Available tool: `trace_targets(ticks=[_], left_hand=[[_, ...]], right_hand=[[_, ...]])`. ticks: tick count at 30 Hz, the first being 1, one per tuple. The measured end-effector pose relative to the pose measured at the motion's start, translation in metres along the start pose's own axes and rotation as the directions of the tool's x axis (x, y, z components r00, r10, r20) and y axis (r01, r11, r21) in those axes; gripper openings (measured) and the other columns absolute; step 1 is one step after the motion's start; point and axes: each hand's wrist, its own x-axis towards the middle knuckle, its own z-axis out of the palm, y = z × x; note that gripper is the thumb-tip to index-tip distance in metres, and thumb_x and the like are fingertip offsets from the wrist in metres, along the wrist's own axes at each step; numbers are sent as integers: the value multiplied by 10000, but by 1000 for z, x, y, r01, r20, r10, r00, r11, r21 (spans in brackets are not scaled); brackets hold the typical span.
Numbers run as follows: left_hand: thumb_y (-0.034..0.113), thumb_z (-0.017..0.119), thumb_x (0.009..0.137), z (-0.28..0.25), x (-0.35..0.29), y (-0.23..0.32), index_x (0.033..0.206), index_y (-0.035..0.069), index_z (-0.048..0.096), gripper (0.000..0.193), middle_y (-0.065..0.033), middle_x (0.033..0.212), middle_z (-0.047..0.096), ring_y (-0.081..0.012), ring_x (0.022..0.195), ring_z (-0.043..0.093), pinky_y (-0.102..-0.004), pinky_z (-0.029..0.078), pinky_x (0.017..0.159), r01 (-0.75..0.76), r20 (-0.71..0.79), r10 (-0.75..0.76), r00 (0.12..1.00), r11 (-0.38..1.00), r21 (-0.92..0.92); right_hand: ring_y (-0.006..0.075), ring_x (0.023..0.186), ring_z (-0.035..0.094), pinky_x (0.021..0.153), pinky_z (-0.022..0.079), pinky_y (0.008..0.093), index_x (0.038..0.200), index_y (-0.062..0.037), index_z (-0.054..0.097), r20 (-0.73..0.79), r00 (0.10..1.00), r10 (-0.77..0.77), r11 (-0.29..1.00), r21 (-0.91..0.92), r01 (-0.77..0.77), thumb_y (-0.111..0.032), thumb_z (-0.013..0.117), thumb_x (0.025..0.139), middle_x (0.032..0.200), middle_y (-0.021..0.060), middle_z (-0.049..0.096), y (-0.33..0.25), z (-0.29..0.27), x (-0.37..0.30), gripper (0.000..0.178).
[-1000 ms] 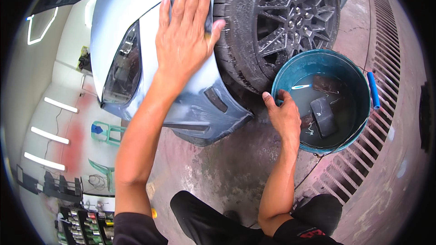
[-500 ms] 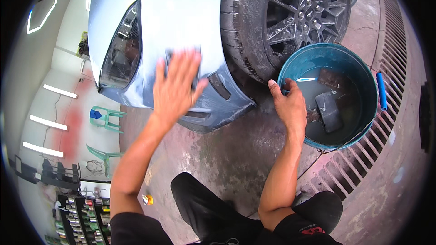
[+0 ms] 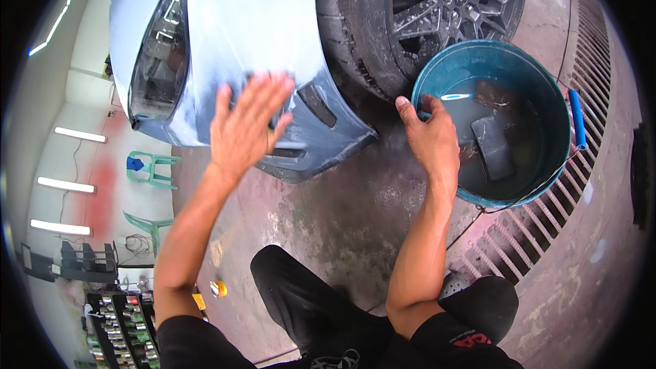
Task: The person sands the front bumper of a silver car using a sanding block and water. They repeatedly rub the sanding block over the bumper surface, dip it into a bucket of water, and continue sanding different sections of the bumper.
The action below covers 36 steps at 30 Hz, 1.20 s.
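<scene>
My left hand (image 3: 247,121) lies flat with fingers spread on the grey-blue front bumper (image 3: 205,89) of a car, between the headlight (image 3: 162,51) and the small side vent (image 3: 318,105). Dark edges of a thin, pad-like piece peek out beside its fingers; the palm hides the rest. My right hand (image 3: 434,138) is closed on the left rim of a teal bucket (image 3: 492,51), thumb outside and fingers over the edge. Murky water fills part of the bucket. A dark rectangular block (image 3: 493,149) and a brown piece (image 3: 493,96) lie in it.
The front wheel (image 3: 403,20) stands just behind the bucket. A floor drain grate (image 3: 519,242) runs along the right. At left are green plastic chairs (image 3: 158,169), a rack of cans (image 3: 123,328) and a small yellow-labelled can (image 3: 219,289) on the floor.
My left hand has slid a little left and down over the bumper, still flat. My right hand keeps its hold on the bucket rim. The whole view has shifted slightly.
</scene>
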Motion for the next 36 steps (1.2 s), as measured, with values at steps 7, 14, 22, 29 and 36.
trace_targets(ticks=[7,14,22,29,36], left_hand=[[569,600,1121,5,-13,15,1757,233,481,729,-3,1812,465,-200,1726,309,-556,-43,1411,105,73,-98,993,989,-108],[487,592,1151,-40,148,-44,1749,199,478,673,-38,1786,496,-255,1680,392,-603,158,1365,285,-311,-296,903,955,-83],[542,631,1113,-24,62,-16,1749,191,480,741,-19,1813,457,-224,1709,344,-581,27,1405,188,-82,-194,978,979,-79],[560,637,1103,-29,103,-11,1714,206,534,714,-2,1791,490,-219,1693,372,-580,45,1403,291,-145,-325,935,932,-214],[504,674,1085,-40,169,-39,1719,188,522,725,-17,1781,500,-246,1685,384,-591,124,1381,262,-323,-301,897,952,-160]], right_hand=[[407,1290,757,1117,561,486,1535,45,658,-3,1000,-17,1000,1,17,-637,767,1005,1417,273,763,0,4,2,871],[401,1280,758,1120,557,491,1546,40,649,-1,1000,10,1000,-15,-10,-634,763,1010,1438,252,759,-2,1,3,869],[467,1377,696,1185,511,543,1557,-15,652,8,999,35,999,5,-35,-632,730,1021,1453,271,744,-6,-3,0,821],[396,1303,751,1146,543,509,1565,-18,654,-1,1000,20,1000,-15,-20,-664,762,996,1450,250,753,2,-2,3,867],[462,1381,695,1187,507,542,1551,-5,652,38,998,50,998,28,-51,-614,727,1031,1468,271,737,-13,-1,-9,805]])
